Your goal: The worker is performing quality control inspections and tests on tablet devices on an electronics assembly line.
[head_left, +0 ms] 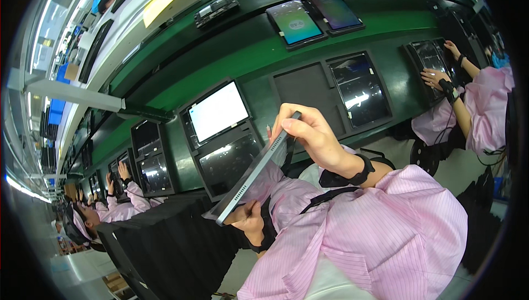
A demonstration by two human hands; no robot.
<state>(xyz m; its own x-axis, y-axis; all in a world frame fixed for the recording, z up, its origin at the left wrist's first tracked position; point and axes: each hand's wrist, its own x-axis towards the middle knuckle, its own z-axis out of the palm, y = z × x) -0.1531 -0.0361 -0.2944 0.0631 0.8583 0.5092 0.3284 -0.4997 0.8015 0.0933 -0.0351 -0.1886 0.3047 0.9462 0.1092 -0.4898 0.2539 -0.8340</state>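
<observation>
A thin tablet [259, 170] is held slanted and nearly edge-on, its grey metal edge with rows of small holes facing me. My right hand [311, 137] is closed on its upper end, thumb on the edge and fingers behind. At its lower end my left hand [250, 224] grips the other corner, the fingers partly hidden behind the tablet. Clear film seems to stick out past the lower corner. Behind the tablet, a black foam tray [187, 141] holds a tablet with a lit white screen [218, 111] and a dark tablet [228, 159].
Another black tray [303, 93] has one bare compartment and a film-covered dark tablet [358, 90]. Farther back on the green bench [242, 52] lie two lit tablets [296, 22]. Co-workers handle devices at right, a hand [435, 78] showing, and at left. A metal post [77, 93] crosses the left.
</observation>
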